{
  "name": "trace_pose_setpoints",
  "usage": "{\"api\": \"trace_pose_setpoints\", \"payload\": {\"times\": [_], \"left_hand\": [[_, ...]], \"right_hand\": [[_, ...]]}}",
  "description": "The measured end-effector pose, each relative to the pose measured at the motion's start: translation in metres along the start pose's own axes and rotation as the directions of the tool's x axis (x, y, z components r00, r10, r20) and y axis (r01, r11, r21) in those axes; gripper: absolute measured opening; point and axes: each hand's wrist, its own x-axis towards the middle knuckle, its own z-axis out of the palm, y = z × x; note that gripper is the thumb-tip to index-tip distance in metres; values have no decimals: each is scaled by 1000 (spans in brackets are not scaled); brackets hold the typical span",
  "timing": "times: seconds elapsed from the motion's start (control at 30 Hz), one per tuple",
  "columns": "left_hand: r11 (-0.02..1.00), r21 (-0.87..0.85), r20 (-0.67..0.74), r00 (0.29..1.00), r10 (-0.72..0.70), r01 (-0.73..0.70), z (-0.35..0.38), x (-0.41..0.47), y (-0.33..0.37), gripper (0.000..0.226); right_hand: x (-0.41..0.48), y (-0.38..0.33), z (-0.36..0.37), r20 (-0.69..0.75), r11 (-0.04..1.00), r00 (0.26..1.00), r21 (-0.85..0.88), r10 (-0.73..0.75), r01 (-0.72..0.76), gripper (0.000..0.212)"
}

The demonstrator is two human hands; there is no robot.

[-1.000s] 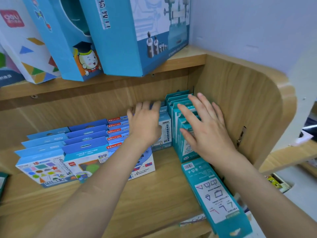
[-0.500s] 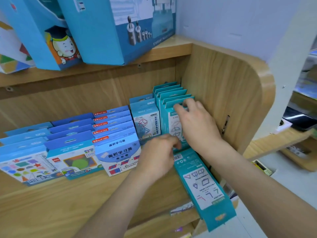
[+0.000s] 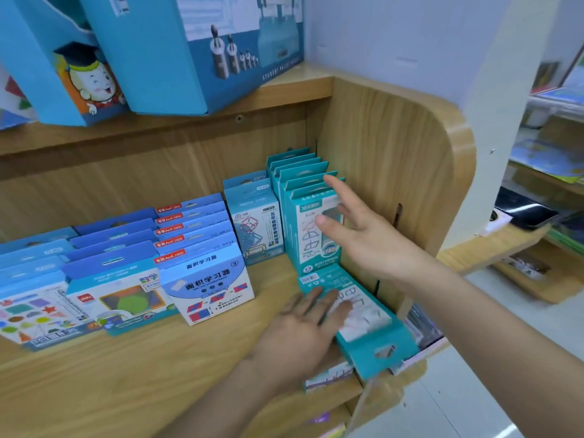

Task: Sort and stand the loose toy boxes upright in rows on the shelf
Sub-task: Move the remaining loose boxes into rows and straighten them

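Free shelf board [image 3: 110, 384] front-L; box rows [image 3: 196, 238] at back, flat teal box [image 3: 376, 350] + side panel [image 3: 395, 147] R.

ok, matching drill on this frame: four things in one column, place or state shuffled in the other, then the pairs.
1 left hand
2 right hand
3 loose teal box
4 large blue box

A on the upper shelf
B lying flat at the lower shelf front edge
C fingers spread before the upright teal row
D fingers flat on the loose teal box

Pairs: 1-D, 2-C, 3-B, 4-A
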Motion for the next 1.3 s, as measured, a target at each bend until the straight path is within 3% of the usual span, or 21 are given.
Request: {"api": "trace_pose_setpoints", "payload": {"times": [0.13,0.23,0.37,0.5,0.67,0.8,0.9,1.03,1.13,1.2,1.3], "left_hand": [[906,-355,-168,938,-304,230,-35,15,-18,35],[813,-516,-259,856,-448,270,-38,31,-28,23],[649,-693,-251,739,-625,313,-29,46,-42,31],[641,-670,-232,715,-659,373,-34,52,-41,39],[677,-588,-201,730,-653,443,-36,51,-38,40],[617,-665,-184,708,-682,421,-39,48,-32,47],[617,-663,-186,705,-685,424,-37,48,-33,51],[781,-331,-162,783,-600,529,-29,49,-32,69],[807,-177,-62,812,-581,564,-23,51,-23,79],[793,-213,-34,807,-590,571,-23,53,-23,75],[708,-441,-62,768,-638,553,-31,54,-33,64]], "right_hand": [[-7,-12,-5,30,999,1000,-39,-6,7,66],[-9,-21,-10,-49,987,995,-145,-84,76,67],[-6,-22,0,-48,830,986,-547,-161,109,60],[11,-30,1,-15,705,992,-704,-125,79,56],[40,-46,-5,-40,481,980,-875,-193,59,31],[41,-46,-4,40,300,982,-949,-185,95,25],[40,-41,-3,45,311,982,-945,-185,102,24],[33,-37,-1,30,338,975,-935,-218,105,38],[27,-35,2,23,330,973,-939,-231,100,44],[27,-37,3,32,324,976,-941,-214,102,38],[29,-43,4,-11,364,984,-930,-175,54,34]]}}
